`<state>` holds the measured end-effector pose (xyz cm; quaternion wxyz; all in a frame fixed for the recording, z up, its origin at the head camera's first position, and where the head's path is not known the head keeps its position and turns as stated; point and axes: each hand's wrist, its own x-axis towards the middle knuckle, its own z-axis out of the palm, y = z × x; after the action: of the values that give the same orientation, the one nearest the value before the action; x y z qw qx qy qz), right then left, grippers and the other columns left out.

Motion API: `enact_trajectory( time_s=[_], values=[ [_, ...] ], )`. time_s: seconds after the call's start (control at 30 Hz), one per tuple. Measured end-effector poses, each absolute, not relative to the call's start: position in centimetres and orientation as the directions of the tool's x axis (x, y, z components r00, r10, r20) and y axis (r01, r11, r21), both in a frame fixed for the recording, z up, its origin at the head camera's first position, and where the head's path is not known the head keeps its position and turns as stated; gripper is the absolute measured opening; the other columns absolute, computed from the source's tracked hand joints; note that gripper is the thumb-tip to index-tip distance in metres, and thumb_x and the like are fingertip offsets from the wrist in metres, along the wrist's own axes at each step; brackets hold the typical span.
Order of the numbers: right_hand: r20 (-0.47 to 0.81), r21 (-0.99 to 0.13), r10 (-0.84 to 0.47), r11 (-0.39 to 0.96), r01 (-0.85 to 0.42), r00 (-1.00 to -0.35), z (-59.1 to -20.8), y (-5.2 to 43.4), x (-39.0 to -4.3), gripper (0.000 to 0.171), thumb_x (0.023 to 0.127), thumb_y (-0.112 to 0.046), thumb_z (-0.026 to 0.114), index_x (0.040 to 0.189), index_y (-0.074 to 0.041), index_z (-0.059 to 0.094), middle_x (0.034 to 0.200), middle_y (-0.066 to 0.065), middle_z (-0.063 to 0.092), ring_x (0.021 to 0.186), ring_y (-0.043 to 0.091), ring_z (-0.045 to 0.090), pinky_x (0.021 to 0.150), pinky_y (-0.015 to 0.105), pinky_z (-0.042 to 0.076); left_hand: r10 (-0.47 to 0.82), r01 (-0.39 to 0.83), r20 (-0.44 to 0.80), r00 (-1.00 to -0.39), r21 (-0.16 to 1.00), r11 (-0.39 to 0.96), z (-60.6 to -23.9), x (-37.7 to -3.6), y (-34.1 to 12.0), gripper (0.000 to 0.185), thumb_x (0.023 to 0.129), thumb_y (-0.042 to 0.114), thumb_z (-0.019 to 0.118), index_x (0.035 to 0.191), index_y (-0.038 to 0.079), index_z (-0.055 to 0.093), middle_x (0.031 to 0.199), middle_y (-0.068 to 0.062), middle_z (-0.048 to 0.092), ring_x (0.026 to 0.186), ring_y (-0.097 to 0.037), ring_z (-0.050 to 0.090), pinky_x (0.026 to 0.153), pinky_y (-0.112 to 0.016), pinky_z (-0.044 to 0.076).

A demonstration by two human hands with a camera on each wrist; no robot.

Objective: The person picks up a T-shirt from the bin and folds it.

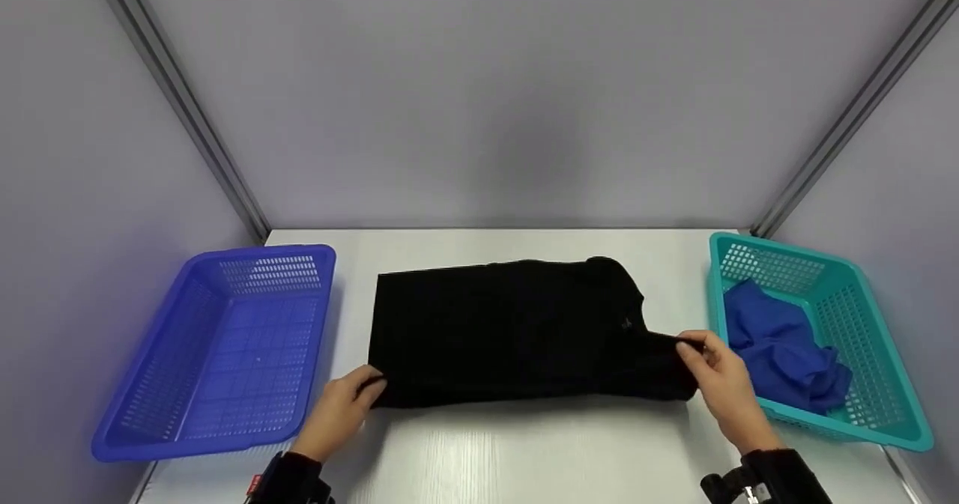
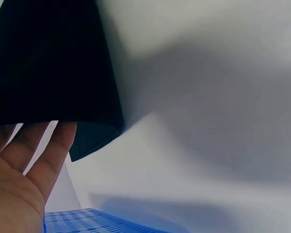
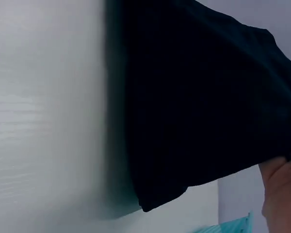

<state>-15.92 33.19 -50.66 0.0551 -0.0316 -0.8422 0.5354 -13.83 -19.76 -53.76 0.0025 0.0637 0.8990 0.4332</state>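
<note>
A black T-shirt (image 1: 494,332) lies lengthwise across the white table in the head view, with a small mark near its right end. My left hand (image 1: 341,410) pinches its near left corner between thumb and fingers. In the left wrist view, the fingers (image 2: 26,145) go behind the cloth's edge and a corner hangs past them. At the other end my right hand (image 1: 723,384) grips the sleeve, thumb on top. The right wrist view has the dark cloth (image 3: 203,107) raised off the table on its near side, hiding most of the fingers.
A blue plastic basket (image 1: 326,324) stands at the left. To the right, a teal basket (image 1: 873,324) holds a crumpled blue cloth (image 1: 779,347), close beside my right hand. Grey panels (image 1: 524,99) wall in the table at the back and both sides.
</note>
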Motion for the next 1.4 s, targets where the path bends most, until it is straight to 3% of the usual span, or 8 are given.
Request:
enact_trajectory(
  time_s=[0.2,0.43,0.63,0.77,0.97,1.13,1.23,1.4],
  values=[
    [0.042,-0.956,0.097,0.294,-0.012,-0.994,-48.5,33.3,-15.4,0.035,0.104,-0.023,0.061,0.124,0.006,0.058,0.084,0.000,0.063,0.080,0.011,0.059,0.073,0.023,0.051,0.030,0.054,0.045,-0.999,0.807,0.589,-53.1,-13.8,-19.8,0.011,0.103,0.008,0.059,0.102,0.014,0.068,0.101,-0.002,0.073,0.092,-0.014,0.065,0.081,-0.036,0.053],
    [0.023,-0.961,0.043,0.276,-0.010,-0.999,-48.3,32.7,-15.8,0.032,0.103,-0.022,0.063,0.122,0.004,0.061,0.069,0.001,0.057,0.066,0.015,0.061,0.063,0.028,0.052,0.039,0.037,0.018,-0.999,0.817,0.576,-52.9,-13.9,-19.4,0.010,0.102,0.009,0.061,0.104,0.013,0.070,0.101,0.000,0.072,0.090,-0.014,0.062,0.083,-0.037,0.051],
    [0.104,-0.898,0.021,0.433,-0.085,-0.994,-48.2,32.4,-17.3,0.030,0.105,-0.025,0.060,0.122,-0.001,0.065,0.091,0.009,0.065,0.079,0.016,0.060,0.070,0.025,0.050,0.012,0.054,0.059,-0.998,0.807,0.588,-53.0,-14.7,-19.0,0.011,0.099,0.007,0.065,0.107,0.007,0.072,0.096,-0.004,0.071,0.077,-0.014,0.057,0.074,-0.033,0.049],
    [0.210,-0.791,0.025,0.592,-0.154,-0.977,-47.6,32.0,-18.8,0.023,0.105,-0.019,0.060,0.118,-0.002,0.069,0.107,0.010,0.062,0.090,0.009,0.055,0.076,0.019,0.044,-0.041,0.064,0.112,-0.993,0.786,0.614,-53.1,-15.5,-18.5,0.012,0.099,0.005,0.064,0.108,0.004,0.071,0.095,-0.008,0.072,0.075,-0.015,0.058,0.069,-0.033,0.049],
    [0.356,-0.612,0.059,0.769,-0.185,-0.933,-47.3,31.1,-20.3,0.013,0.097,-0.009,0.069,0.107,-0.006,0.078,0.079,0.005,0.058,0.065,0.008,0.046,0.062,0.022,0.037,-0.080,0.088,0.199,-0.977,0.709,0.699,-53.8,-16.6,-17.9,0.010,0.096,0.002,0.066,0.104,-0.001,0.072,0.102,-0.016,0.071,0.093,-0.033,0.065,0.082,-0.048,0.053],
    [0.197,-0.719,0.086,0.690,-0.084,-0.977,-47.8,30.5,-21.2,0.020,0.100,-0.010,0.065,0.115,-0.002,0.075,0.062,0.009,0.066,0.046,0.018,0.060,0.046,0.025,0.049,-0.124,0.034,0.214,-0.969,0.612,0.790,-54.6,-17.3,-17.4,0.009,0.092,0.005,0.072,0.101,0.003,0.075,0.097,-0.014,0.057,0.092,-0.034,0.053,0.081,-0.051,0.047],
    [0.064,-0.798,0.095,0.603,0.006,-0.993,-48.5,30.1,-21.7,0.026,0.103,-0.010,0.058,0.124,0.002,0.068,0.068,0.013,0.070,0.058,0.023,0.069,0.052,0.029,0.057,-0.143,-0.022,0.168,-0.975,0.570,0.822,-55.1,-17.5,-17.3,0.011,0.093,0.007,0.071,0.103,0.005,0.075,0.099,-0.015,0.055,0.093,-0.035,0.055,0.078,-0.051,0.050],
    [0.001,-0.768,0.077,0.639,0.049,-0.997,-50.3,29.6,-21.9,0.038,0.106,-0.013,0.052,0.142,0.001,0.056,0.112,0.024,0.073,0.100,0.036,0.072,0.085,0.041,0.059,-0.184,-0.126,0.062,-0.981,0.518,0.846,-56.1,-17.6,-17.3,0.027,0.096,0.004,0.062,0.123,0.001,0.065,0.110,-0.022,0.062,0.095,-0.043,0.064,0.073,-0.056,0.056]
  ],
)
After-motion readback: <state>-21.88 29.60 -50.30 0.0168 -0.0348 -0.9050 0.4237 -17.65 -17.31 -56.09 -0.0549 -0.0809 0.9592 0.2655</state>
